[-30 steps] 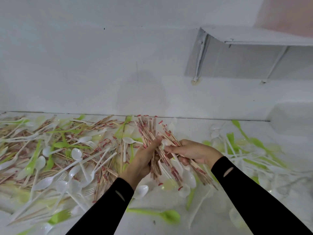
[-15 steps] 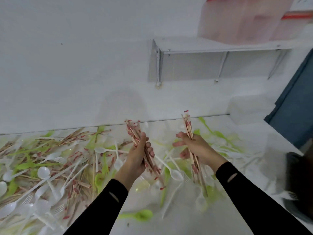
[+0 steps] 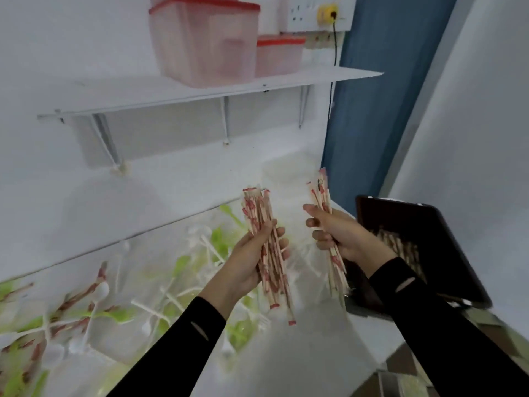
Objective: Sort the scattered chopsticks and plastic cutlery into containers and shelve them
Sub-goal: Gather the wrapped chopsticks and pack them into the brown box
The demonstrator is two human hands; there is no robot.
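Below the shelf (image 3: 171, 96), gripping chopsticks (image 3: 254, 210) in left hand (image 3: 249, 265) and right hand (image 3: 343, 239); below-right of it, dark tray (image 3: 429, 233) (half behind right sleeve (image 3: 435, 316)).

A red-printed thick chopstick bundle (image 3: 257, 213) is standing nearly upright in the left hand (image 3: 252, 262). A thinner chopstick bundle (image 3: 322, 193) is standing in the right hand (image 3: 340, 236). White and green plastic cutlery (image 3: 177, 266) is lying scattered left of both hands.
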